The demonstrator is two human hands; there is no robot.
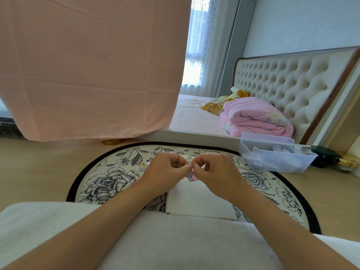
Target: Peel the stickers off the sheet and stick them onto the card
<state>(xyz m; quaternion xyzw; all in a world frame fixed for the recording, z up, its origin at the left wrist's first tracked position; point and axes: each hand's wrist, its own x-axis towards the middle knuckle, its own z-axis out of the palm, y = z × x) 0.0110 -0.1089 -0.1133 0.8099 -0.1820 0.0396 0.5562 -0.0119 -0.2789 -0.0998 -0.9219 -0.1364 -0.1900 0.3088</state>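
A small pink and white cartoon sticker [191,175] hangs between my two hands above the white card [196,199]. My left hand [167,168] pinches its upper edge with curled fingers. My right hand [212,168] pinches the same spot from the other side, fingertips touching the left ones. The card lies on a round floral mat [101,184], its near edge tucked under my white clothing. Two loose stickers lie on the mat: one [143,166] left of my left hand, another [189,158] just behind my fingertips.
A clear plastic bin [272,152] with white items stands at the right of the mat, dark jars with a gold lid [331,156] beyond it. A pink cloth [93,65] hangs at the back left. A bed with a folded pink quilt [255,117] lies behind.
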